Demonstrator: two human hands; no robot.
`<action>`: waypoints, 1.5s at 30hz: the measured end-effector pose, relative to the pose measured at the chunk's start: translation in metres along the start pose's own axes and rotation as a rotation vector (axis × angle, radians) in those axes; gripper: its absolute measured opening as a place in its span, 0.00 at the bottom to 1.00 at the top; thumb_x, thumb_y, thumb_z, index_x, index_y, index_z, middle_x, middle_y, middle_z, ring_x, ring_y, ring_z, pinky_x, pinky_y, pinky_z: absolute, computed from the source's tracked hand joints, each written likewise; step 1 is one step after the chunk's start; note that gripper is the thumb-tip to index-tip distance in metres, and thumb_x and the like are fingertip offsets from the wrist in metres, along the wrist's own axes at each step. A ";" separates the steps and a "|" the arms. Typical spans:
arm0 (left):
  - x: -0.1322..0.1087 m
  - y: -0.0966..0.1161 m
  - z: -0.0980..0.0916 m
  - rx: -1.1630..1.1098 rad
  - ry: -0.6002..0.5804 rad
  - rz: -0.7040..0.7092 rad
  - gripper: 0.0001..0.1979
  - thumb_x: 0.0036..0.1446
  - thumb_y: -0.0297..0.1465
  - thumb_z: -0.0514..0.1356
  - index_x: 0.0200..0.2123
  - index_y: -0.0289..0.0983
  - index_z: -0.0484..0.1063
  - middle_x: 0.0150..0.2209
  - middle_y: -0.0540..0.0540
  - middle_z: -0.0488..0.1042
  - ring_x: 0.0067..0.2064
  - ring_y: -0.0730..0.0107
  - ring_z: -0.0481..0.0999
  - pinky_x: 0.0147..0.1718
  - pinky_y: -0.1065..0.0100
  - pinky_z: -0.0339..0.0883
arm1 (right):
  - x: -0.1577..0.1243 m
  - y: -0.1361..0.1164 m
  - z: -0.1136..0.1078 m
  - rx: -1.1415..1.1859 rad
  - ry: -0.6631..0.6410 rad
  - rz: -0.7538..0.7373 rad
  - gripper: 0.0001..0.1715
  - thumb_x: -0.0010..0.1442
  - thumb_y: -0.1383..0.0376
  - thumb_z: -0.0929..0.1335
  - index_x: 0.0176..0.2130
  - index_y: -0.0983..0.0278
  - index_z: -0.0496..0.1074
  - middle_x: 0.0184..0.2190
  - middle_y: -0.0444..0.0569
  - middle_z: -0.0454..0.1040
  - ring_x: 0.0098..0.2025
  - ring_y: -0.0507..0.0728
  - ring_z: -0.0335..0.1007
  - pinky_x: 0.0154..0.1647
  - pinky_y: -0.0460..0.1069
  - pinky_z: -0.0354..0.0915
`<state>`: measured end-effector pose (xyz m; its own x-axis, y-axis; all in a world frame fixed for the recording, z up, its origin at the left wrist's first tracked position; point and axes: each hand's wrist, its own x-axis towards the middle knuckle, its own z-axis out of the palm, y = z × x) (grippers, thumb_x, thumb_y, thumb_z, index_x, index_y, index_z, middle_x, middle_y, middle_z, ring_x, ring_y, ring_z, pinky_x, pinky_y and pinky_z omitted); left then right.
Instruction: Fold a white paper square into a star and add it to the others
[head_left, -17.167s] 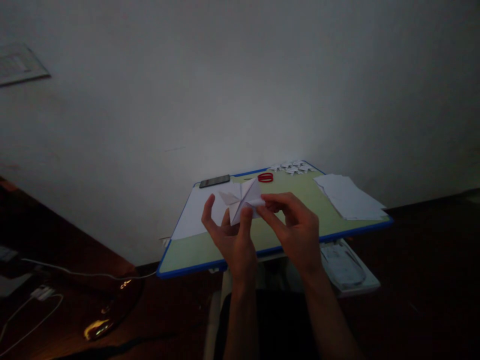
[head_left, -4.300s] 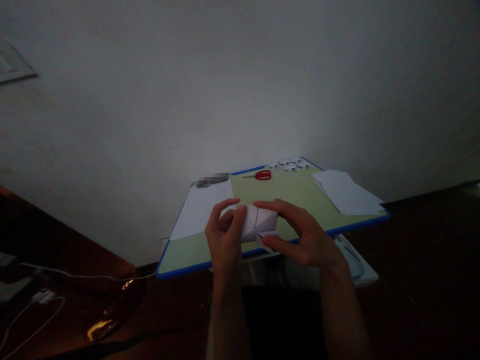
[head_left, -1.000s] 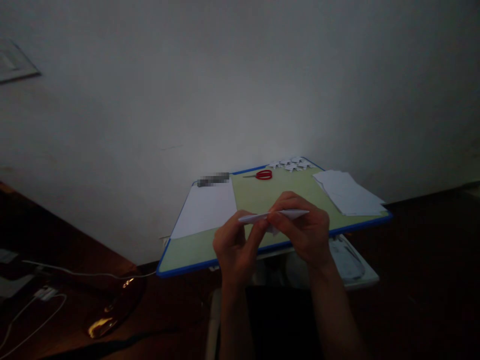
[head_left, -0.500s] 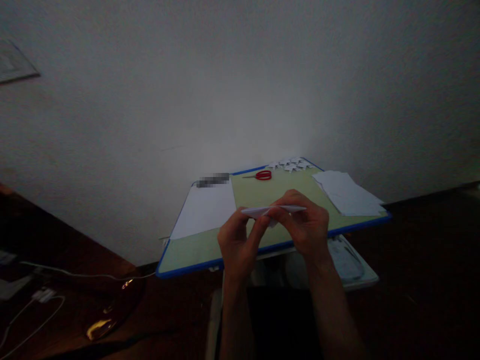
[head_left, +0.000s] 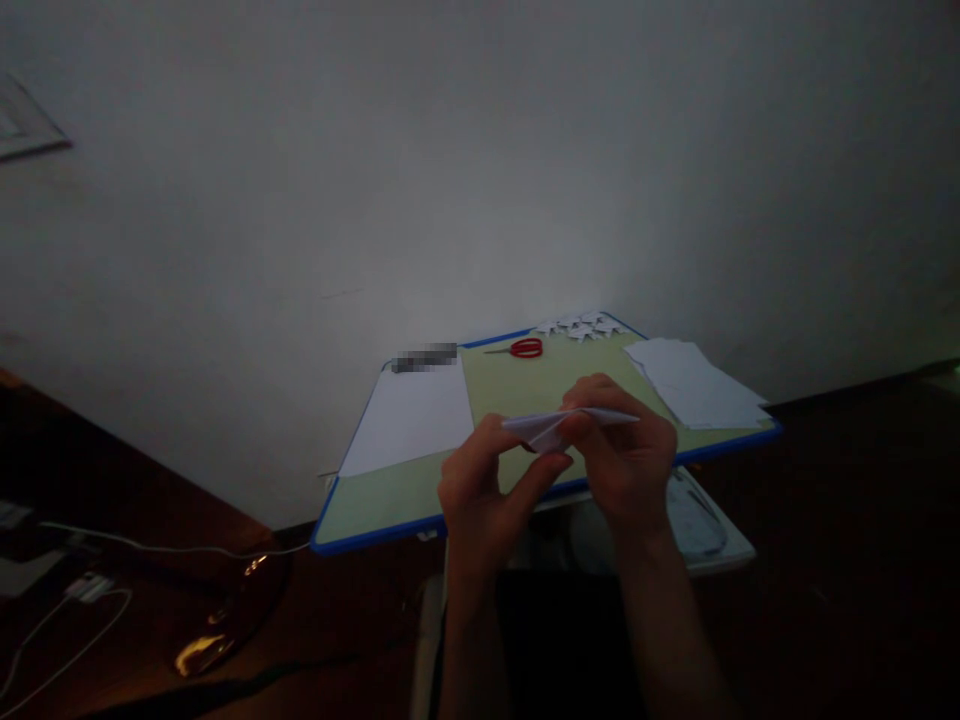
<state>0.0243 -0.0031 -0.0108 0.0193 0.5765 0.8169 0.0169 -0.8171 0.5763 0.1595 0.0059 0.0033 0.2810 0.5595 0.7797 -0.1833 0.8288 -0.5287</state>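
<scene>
A small piece of folded white paper [head_left: 541,430] is held up above the front edge of the table, pointed at both ends. My right hand [head_left: 626,450] pinches it near the middle, thumb in front and fingers behind. At its left end, my left hand [head_left: 484,480] has its fingers against the paper, while the thumb sits lower, just under the fold. Beyond my hands, red-handled scissors [head_left: 525,348] lie on the light green tabletop [head_left: 390,510].
Several folded white paper shapes [head_left: 581,327] lie at the back right corner. A stack of white sheets [head_left: 697,385] rests on the right, and a white sheet [head_left: 412,415] covers the left. The wall [head_left: 480,180] rises behind. A white cable [head_left: 180,548] runs at lower left.
Both hands and the folded paper have shifted slightly right. My left thumb has come down from the paper's middle, and more of the fold's front now shows.
</scene>
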 end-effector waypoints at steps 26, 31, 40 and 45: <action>0.005 0.012 -0.010 0.199 0.059 0.121 0.13 0.56 0.19 0.73 0.40 0.41 0.83 0.34 0.52 0.83 0.35 0.72 0.81 0.36 0.70 0.75 | 0.002 -0.004 -0.017 0.138 -0.285 0.123 0.13 0.64 0.67 0.77 0.48 0.53 0.84 0.39 0.45 0.80 0.42 0.55 0.75 0.42 0.51 0.72; 0.005 0.013 -0.006 0.125 0.078 0.016 0.08 0.57 0.22 0.73 0.37 0.41 0.83 0.32 0.52 0.82 0.34 0.72 0.80 0.36 0.70 0.74 | 0.003 -0.005 -0.019 0.078 -0.251 0.103 0.06 0.62 0.69 0.77 0.38 0.56 0.84 0.33 0.43 0.78 0.35 0.52 0.73 0.35 0.48 0.69; 0.004 0.007 0.005 -0.081 0.209 -0.229 0.08 0.56 0.29 0.75 0.30 0.38 0.79 0.30 0.49 0.81 0.35 0.68 0.81 0.39 0.67 0.77 | 0.001 0.000 -0.007 -0.016 -0.068 0.255 0.09 0.55 0.63 0.82 0.32 0.60 0.82 0.27 0.43 0.80 0.29 0.54 0.74 0.32 0.49 0.69; 0.003 0.002 0.003 -0.108 0.173 -0.280 0.06 0.58 0.31 0.74 0.34 0.37 0.81 0.34 0.46 0.83 0.38 0.66 0.82 0.43 0.65 0.77 | 0.001 0.004 -0.005 -0.081 -0.066 0.212 0.05 0.60 0.63 0.79 0.33 0.60 0.82 0.28 0.41 0.76 0.31 0.52 0.69 0.33 0.49 0.65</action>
<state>0.0271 -0.0024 -0.0073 -0.1412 0.7768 0.6138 -0.1083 -0.6284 0.7703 0.1635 0.0096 0.0007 0.1819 0.7223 0.6673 -0.1551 0.6912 -0.7059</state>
